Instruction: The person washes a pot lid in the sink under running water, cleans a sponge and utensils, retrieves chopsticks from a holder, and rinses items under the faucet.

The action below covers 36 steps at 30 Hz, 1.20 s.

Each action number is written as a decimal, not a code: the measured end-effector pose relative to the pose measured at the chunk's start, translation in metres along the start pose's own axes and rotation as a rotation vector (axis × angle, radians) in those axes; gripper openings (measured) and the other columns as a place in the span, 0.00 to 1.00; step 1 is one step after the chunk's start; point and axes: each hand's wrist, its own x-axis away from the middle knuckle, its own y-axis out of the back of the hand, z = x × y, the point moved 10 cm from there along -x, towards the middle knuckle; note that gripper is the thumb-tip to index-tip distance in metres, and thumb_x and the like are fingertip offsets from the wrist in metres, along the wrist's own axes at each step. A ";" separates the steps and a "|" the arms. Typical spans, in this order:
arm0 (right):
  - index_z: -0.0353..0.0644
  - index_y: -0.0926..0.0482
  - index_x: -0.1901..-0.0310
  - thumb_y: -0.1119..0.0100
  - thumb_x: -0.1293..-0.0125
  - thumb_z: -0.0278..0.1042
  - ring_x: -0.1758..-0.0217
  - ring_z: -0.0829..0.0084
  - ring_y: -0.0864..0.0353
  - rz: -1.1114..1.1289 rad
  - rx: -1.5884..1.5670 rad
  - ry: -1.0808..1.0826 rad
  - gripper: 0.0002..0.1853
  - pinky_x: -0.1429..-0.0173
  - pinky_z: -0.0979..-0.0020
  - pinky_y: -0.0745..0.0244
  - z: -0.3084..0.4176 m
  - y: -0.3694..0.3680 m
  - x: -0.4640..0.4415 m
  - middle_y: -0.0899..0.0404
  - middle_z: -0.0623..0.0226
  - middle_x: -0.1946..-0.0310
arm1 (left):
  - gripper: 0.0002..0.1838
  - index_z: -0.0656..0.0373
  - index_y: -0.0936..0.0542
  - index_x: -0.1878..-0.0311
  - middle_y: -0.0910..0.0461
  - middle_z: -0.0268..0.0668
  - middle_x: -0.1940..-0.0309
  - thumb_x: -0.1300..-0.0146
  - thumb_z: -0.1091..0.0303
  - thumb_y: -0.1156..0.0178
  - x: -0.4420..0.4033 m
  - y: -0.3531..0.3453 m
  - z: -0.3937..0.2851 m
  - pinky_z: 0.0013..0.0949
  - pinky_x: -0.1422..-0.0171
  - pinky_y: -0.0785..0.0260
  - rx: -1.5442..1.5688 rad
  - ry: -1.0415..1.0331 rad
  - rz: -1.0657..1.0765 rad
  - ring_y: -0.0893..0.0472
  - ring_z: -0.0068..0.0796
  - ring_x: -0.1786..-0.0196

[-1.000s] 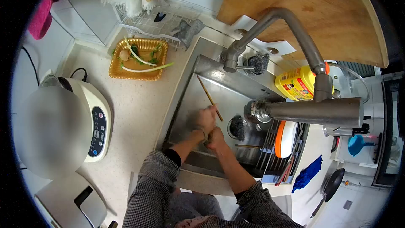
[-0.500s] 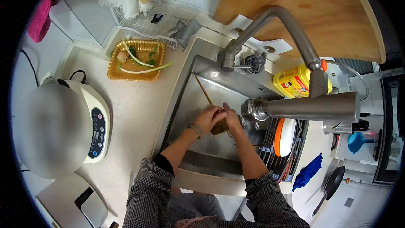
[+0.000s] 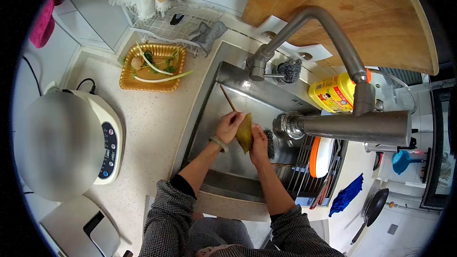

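Note:
Over the steel sink, both my hands hold a thin, limp yellow-green scouring cloth; its exact kind is hard to tell. My left hand pinches its upper left edge between thumb and fingers. On the other side, my right hand has its fingers closed along the right edge. A thin brown stick, like a chopstick, leans in the sink, its lower end meeting my left hand in view. Just right of my right hand lies a dark, mesh-like round thing, partly hidden.
A grey faucet reaches over the sink's right side. A rack there bears an orange-rimmed white dish. Behind stand a yellow bottle and a wooden board. On the left counter are a gold tray with scallions and a cooker.
My hands have moved apart, and the bunched cloth between them is now spread out and upright. The dark round thing beside my right hand shows more now.

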 end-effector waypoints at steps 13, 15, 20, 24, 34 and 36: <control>0.34 0.30 0.48 0.57 0.33 0.54 0.69 0.74 0.26 -0.113 0.049 -0.077 0.28 0.68 0.73 0.30 -0.037 -0.015 0.001 0.26 0.66 0.70 | 0.20 0.50 0.17 0.66 0.22 0.48 0.78 0.38 0.47 0.51 0.026 -0.024 -0.020 0.46 0.66 0.29 -0.990 -0.189 -0.102 0.20 0.46 0.75; 0.34 0.31 0.48 0.59 0.32 0.55 0.69 0.72 0.26 0.334 -0.479 0.028 0.28 0.67 0.71 0.29 -0.031 -0.046 -0.007 0.26 0.64 0.69 | 0.08 0.55 0.21 0.82 0.25 0.40 0.88 0.56 0.63 0.43 0.032 -0.065 0.017 0.39 0.82 0.33 -1.166 -0.472 0.112 0.25 0.35 0.86; 0.38 0.30 0.63 0.63 0.31 0.52 0.72 0.70 0.26 -0.009 -0.106 -0.125 0.22 0.68 0.68 0.28 -0.061 -0.013 -0.013 0.28 0.64 0.72 | 0.21 0.59 0.19 0.70 0.24 0.50 0.80 0.38 0.50 0.49 0.010 -0.002 -0.007 0.46 0.67 0.30 -0.716 0.013 -0.156 0.21 0.47 0.76; 0.38 0.28 0.66 0.61 0.30 0.45 0.71 0.69 0.27 0.243 -0.428 -0.231 0.18 0.67 0.67 0.29 -0.121 0.009 -0.052 0.28 0.64 0.72 | 0.23 0.61 0.20 0.75 0.26 0.50 0.82 0.37 0.51 0.50 0.039 -0.032 -0.034 0.43 0.74 0.32 -0.816 -0.331 -0.199 0.24 0.45 0.81; 0.41 0.30 0.62 0.61 0.30 0.48 0.66 0.70 0.26 0.376 -0.511 -0.095 0.17 0.62 0.63 0.26 -0.071 -0.026 -0.031 0.27 0.66 0.71 | 0.28 0.63 0.22 0.79 0.28 0.51 0.84 0.35 0.47 0.54 0.030 -0.028 -0.007 0.44 0.75 0.34 -0.760 -0.229 -0.144 0.27 0.50 0.82; 0.41 0.31 0.62 0.61 0.30 0.45 0.68 0.71 0.26 0.077 -0.317 -0.262 0.15 0.63 0.65 0.25 -0.058 -0.029 -0.006 0.28 0.69 0.72 | 0.29 0.63 0.22 0.78 0.27 0.51 0.84 0.35 0.46 0.55 0.026 -0.028 -0.011 0.44 0.74 0.34 -0.828 -0.142 -0.096 0.26 0.51 0.80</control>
